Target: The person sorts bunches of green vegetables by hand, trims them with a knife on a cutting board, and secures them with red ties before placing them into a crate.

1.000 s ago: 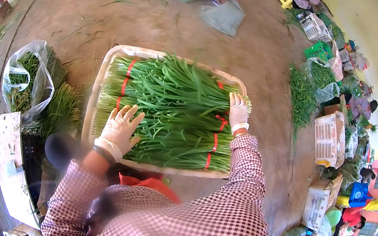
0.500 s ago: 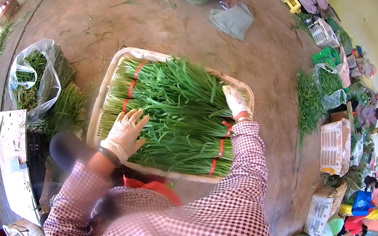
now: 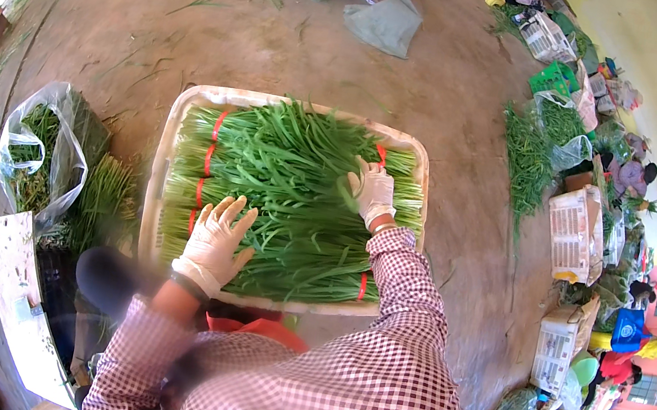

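Observation:
Bunches of garlic chives (image 3: 287,189), bound with red bands, lie crosswise in a wide white plastic crate (image 3: 160,177). Pale stem ends face both sides, and green leaves cover the middle. My left hand (image 3: 216,245), in a thin whitish glove, rests on the near left part of the chives with its fingers spread. On the right half, my right hand (image 3: 371,192), gloved too, lies on the leaves just below a red band (image 3: 381,155). Its fingers are stretched out and partly apart, with a few leaves against them.
To the left are a clear plastic bag of greens (image 3: 34,173), loose stalks (image 3: 104,198) and a white board (image 3: 18,266). Greens heap (image 3: 528,156) and white crates (image 3: 574,233) line the right. A grey cloth (image 3: 385,22) lies on the floor ahead.
My right hand has moved from the crate's far right corner inward and toward me over the leaves. A red band at the far right now shows. My left hand stays nearly in place.

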The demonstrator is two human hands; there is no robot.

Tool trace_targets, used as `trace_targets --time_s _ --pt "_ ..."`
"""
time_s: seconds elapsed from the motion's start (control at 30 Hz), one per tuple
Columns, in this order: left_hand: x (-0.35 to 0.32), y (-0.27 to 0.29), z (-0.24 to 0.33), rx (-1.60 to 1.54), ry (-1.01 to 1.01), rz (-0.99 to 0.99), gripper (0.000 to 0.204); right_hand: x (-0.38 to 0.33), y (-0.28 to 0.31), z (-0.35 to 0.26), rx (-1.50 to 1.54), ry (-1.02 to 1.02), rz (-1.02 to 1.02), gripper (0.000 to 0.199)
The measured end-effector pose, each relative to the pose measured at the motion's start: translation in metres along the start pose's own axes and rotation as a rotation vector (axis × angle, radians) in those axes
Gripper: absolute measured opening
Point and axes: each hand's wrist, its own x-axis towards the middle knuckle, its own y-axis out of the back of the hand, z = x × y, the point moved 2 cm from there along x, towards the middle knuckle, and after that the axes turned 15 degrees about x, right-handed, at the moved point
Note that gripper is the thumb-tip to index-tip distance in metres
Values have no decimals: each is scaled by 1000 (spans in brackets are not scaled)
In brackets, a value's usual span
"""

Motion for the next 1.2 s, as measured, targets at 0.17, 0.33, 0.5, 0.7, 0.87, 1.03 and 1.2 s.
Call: trace_targets --time_s 0.17,0.33,0.5,0.7,0.87,1.03,1.2 --pt "0 -7 -9 0 -19 77 69 13 3 -6 141 64 65 57" --pt "13 0 5 -32 -34 55 75 63 10 -62 221 109 -5 64" --pt "29 -4 16 6 -54 -13 83 40 -2 -112 14 254 -228 71" --pt "45 -27 21 73 -29 -144 82 29 -22 -115 14 230 -216 75" --pt "36 -25 16 42 -17 -175 80 32 -7 -112 42 223 -219 75" --pt "21 -26 6 34 9 -141 80 58 19 -86 489 178 177 48" --pt "24 -28 7 -11 0 -131 80 99 -4 -79 530 82 -89 61"
